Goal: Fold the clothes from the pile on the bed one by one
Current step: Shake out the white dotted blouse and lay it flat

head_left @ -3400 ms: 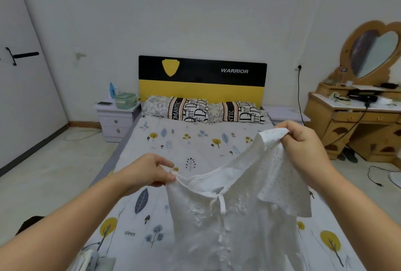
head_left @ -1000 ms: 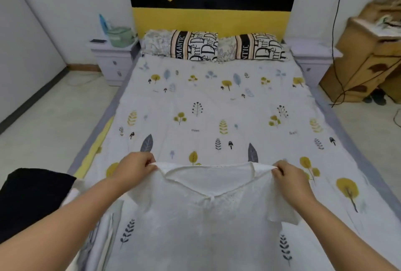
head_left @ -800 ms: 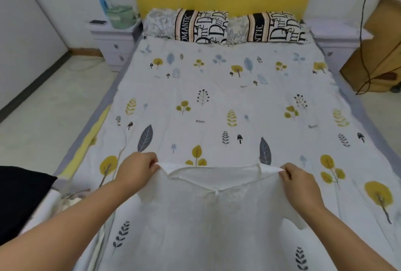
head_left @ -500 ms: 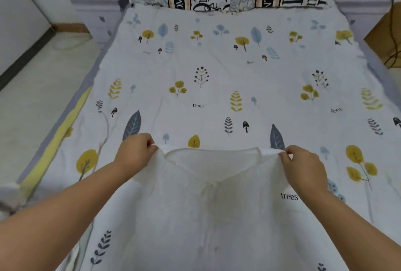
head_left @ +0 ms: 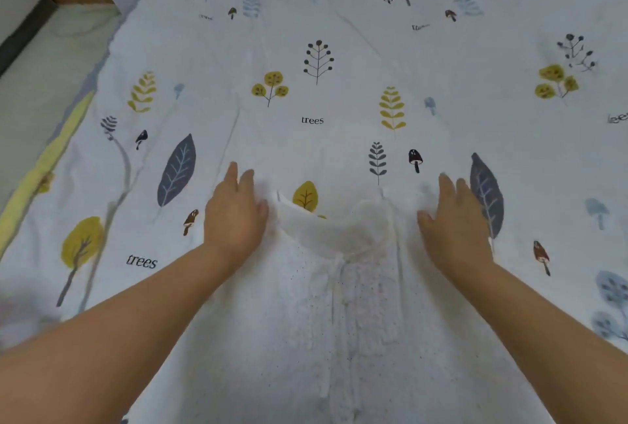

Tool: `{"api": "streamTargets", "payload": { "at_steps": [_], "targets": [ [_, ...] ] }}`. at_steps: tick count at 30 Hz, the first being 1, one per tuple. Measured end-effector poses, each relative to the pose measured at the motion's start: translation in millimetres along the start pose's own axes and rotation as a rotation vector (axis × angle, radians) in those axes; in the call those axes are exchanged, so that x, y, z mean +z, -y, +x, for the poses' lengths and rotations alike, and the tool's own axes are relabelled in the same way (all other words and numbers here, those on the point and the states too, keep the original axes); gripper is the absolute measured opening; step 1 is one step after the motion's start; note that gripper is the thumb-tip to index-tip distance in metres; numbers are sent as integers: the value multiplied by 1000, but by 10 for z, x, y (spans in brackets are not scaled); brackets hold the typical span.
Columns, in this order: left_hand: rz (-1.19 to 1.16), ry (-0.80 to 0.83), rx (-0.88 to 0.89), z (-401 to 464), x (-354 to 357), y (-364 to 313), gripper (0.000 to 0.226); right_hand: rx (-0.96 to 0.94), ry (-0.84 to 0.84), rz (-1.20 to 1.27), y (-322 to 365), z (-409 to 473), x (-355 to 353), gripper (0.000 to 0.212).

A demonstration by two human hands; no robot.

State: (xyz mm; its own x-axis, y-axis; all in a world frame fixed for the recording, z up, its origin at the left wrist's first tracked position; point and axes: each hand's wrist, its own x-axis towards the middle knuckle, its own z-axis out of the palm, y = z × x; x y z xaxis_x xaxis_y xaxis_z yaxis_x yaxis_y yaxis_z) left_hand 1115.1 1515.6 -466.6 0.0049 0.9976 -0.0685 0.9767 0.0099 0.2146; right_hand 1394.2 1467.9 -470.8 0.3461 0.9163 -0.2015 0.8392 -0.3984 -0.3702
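A white top (head_left: 339,304) is laid out flat on the bed sheet (head_left: 339,60), front up, its neckline toward the far end of the bed. The left hand (head_left: 234,216) is pressed flat on one shoulder and the right hand (head_left: 455,226) on the other, fingers straight and spread, nothing being gripped. By the look of it, the garment is only spread and being smoothed; no fold is seen in it yet. The sleeves and the lower hem are hidden or out of view. The pile is not shown, so how many clothes are left cannot be told.
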Motion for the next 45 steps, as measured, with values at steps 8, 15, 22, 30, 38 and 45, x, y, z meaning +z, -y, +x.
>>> {"api": "streamTargets", "payload": {
  "at_steps": [8,15,22,30,38,45],
  "targets": [
    [300,465,298,-488,668,279,87,-290,297,-415,-360,-444,667,67],
    [106,-60,263,-309,306,321,52,-92,-143,-225,-495,-82,194,49],
    [-98,185,-524,-123,91,624,42,100,109,-42,-811,-9,16,35],
    [-454,184,-421,-136,-163,795,21,174,-19,438,-778,-76,-168,19],
    [-59,86,-294,-142,-513,489,10,66,-210,301,-360,-256,-389,8],
    [-719,464,-244,-423,-385,-137,19,-165,325,326,-67,-535,-139,30]
  ]
}}
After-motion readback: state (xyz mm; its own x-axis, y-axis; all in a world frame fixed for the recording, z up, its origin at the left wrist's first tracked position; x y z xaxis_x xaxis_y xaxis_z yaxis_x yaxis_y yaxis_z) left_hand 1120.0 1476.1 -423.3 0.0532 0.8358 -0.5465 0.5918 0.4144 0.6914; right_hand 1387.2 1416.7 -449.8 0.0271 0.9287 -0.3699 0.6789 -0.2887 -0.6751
